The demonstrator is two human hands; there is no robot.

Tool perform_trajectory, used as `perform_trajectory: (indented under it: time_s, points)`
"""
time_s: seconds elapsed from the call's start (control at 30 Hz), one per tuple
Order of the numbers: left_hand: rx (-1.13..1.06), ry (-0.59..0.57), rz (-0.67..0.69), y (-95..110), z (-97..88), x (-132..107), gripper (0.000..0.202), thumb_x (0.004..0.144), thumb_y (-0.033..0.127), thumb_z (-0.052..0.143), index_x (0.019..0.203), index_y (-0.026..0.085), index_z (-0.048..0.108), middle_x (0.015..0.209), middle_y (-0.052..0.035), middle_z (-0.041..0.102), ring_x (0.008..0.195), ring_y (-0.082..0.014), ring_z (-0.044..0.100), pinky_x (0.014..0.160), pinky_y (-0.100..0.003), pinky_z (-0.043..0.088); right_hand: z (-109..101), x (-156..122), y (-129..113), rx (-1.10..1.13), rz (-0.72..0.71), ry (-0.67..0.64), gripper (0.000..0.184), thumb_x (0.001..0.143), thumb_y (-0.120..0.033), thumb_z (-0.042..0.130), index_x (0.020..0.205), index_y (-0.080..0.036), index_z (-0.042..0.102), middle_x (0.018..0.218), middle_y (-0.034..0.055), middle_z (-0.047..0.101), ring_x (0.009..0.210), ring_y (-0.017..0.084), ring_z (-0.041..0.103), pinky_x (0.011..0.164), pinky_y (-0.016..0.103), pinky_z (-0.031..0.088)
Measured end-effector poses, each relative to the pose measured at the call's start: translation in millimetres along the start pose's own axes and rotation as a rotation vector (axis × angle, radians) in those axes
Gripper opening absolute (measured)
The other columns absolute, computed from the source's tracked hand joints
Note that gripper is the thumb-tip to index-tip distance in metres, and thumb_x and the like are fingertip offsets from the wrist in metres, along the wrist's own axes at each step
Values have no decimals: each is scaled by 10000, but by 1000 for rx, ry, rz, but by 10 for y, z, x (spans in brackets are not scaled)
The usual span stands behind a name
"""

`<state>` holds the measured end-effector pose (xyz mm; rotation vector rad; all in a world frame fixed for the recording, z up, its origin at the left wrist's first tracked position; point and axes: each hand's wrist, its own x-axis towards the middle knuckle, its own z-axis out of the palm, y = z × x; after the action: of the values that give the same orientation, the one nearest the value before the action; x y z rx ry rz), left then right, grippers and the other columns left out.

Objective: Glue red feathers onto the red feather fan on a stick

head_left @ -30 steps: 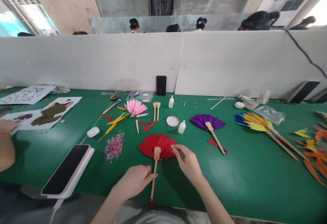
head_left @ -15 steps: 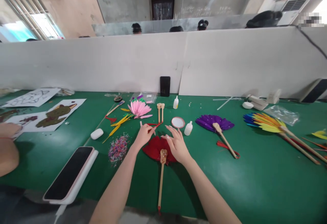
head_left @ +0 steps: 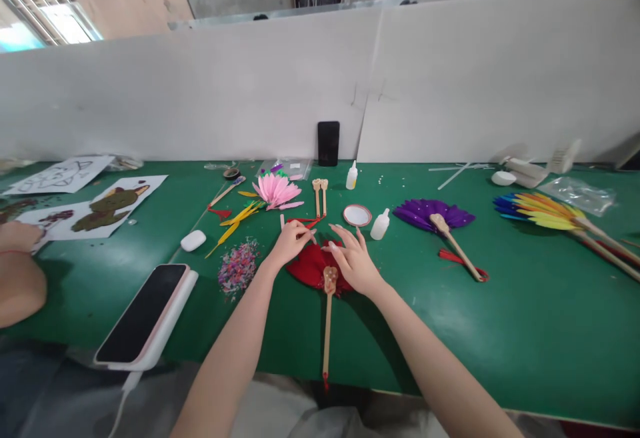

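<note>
A red feather fan [head_left: 307,269] lies flat before me, its wooden handle pointing toward my body and ending in a small red cord. Over its upper left edge is my left hand [head_left: 290,246], fingers curled and thumb and fingertips drawn together; anything tiny between them is too small to make out. My right hand [head_left: 356,261] rests on or just over the fan's right side, fingers spread and holding nothing visible. Beyond the hands are a small round dish [head_left: 357,215] and a white squeeze bottle [head_left: 381,225]. A pile of colourful sequins or beads [head_left: 237,268] lies to the left.
Right: a purple feather fan [head_left: 413,214] and multicoloured feather fans [head_left: 545,211]. Behind: pink feathers [head_left: 278,191], two wooden handles [head_left: 320,195], another bottle [head_left: 352,176], an upright black phone [head_left: 329,143]. Left: a white case [head_left: 193,241], a cabled phone [head_left: 145,315], another person's arm [head_left: 20,285].
The camera view has tilted down, so the table sits higher in the picture. Both hands stay over the red fan with little change in pose.
</note>
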<state>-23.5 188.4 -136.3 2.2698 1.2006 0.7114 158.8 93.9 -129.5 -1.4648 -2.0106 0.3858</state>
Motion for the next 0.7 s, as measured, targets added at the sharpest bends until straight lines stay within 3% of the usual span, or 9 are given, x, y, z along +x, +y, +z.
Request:
perform_trajectory:
  time_s: [0.4, 0.7]
  points:
    - [43, -55, 81, 14, -61, -20, 202, 858, 312, 550, 823, 234, 733, 838, -25, 519, 881, -170, 519, 879, -349, 392, 13, 13, 24, 36, 16, -25, 490, 977, -367, 217, 1068, -256, 685, 1430, 53, 394, 1340, 212, 303, 1110, 529, 76]
    - [56, -66, 67, -10, 23, 0, 221, 865, 321, 536, 893, 218, 729, 857, -48, 547, 885, -192, 522, 854, -361, 406, -16, 12, 45, 62, 44, 49, 486, 973, -362, 225, 1054, -228, 685, 1386, 74, 445, 1314, 203, 351, 1116, 498, 126]
